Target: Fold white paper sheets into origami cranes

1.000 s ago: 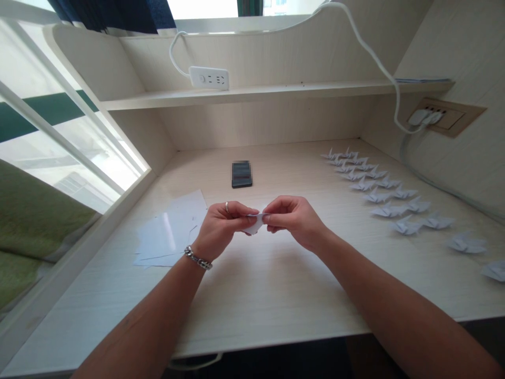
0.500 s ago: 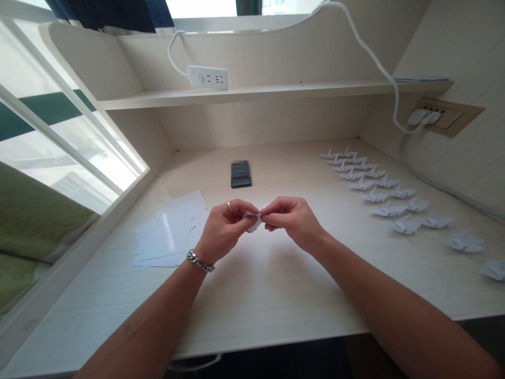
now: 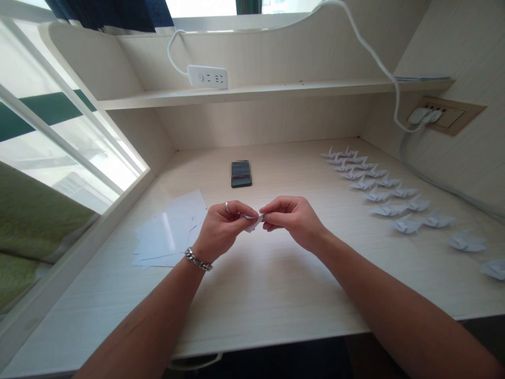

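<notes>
Fingers (image 3: 238,207) narrow: our left hand (image 3: 221,227) and right hand (image 3: 295,218) pinch folded paper (image 3: 251,227), likely steadying it; cranes (image 3: 376,197) at 2 o'clock.

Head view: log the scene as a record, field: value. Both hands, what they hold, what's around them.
left hand: pinches folded paper; ring on a finger, bracelet at the wrist
right hand: pinches the same piece, from its other side
paper sheets: overlapping on the desk, left of the left hand
black device: on the desk, beyond the hands
paper cranes: lined up at the desk's right
power strip: on the shelf
</notes>
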Tool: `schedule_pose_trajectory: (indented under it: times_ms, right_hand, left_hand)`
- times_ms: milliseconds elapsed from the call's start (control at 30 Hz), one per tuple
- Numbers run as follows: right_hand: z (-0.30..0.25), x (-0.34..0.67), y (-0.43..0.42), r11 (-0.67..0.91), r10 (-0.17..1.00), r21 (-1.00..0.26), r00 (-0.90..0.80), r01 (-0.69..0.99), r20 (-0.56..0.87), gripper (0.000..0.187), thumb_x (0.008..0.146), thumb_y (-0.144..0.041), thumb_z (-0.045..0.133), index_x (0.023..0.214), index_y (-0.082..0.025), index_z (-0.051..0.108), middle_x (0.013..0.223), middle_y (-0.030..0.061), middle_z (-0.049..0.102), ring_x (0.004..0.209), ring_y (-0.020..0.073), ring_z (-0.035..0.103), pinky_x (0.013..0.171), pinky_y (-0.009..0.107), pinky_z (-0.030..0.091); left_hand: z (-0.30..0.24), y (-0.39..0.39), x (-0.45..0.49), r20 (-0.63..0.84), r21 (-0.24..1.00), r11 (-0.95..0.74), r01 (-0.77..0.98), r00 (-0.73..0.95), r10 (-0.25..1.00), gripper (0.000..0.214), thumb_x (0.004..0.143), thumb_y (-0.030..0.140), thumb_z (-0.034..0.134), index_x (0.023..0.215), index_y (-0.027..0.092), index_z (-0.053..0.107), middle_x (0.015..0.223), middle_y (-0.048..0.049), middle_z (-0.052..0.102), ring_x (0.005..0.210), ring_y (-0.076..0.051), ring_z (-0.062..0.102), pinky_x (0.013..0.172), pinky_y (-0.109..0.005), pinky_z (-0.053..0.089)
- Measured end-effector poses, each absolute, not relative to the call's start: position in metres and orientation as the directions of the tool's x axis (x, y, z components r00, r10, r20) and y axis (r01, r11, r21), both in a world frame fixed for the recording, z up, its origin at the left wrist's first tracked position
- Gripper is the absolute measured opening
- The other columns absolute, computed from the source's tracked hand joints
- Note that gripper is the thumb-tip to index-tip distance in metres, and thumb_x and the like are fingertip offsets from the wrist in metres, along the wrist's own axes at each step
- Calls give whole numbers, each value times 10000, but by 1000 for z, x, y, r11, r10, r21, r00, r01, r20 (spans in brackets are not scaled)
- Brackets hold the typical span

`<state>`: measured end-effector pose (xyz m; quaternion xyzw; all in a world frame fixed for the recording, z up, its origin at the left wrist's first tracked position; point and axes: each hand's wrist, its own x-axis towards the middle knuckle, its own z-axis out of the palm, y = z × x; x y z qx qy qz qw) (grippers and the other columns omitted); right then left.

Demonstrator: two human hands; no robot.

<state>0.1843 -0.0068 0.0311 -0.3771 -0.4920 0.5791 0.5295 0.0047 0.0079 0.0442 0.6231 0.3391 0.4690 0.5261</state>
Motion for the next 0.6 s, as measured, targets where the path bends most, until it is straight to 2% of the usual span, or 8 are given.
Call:
schedule_pose_trajectory:
  times_ms: [267,600]
  right_hand:
    - [32,186,-7,-30,982,-952,-188,-306,29,162,627,-206,793,770,-151,739,648,33,709,606,155,681,615,286,565]
    - [35,189,-8,-82,970,-943,-245,-324,0,189,646,-209,775,817,-134,748,703,62,730,639,170,699,652,304,582]
  left_hand:
    - [45,7,4,209,974,-226,12,340,917,69,724,227,745,708,160,756,635,-39,691,589,-120,590,569,-245,479]
    - [44,8,3,222,974,-224,-34,353,909,44,724,189,727,691,166,745,598,-19,653,572,-114,561,560,-248,450]
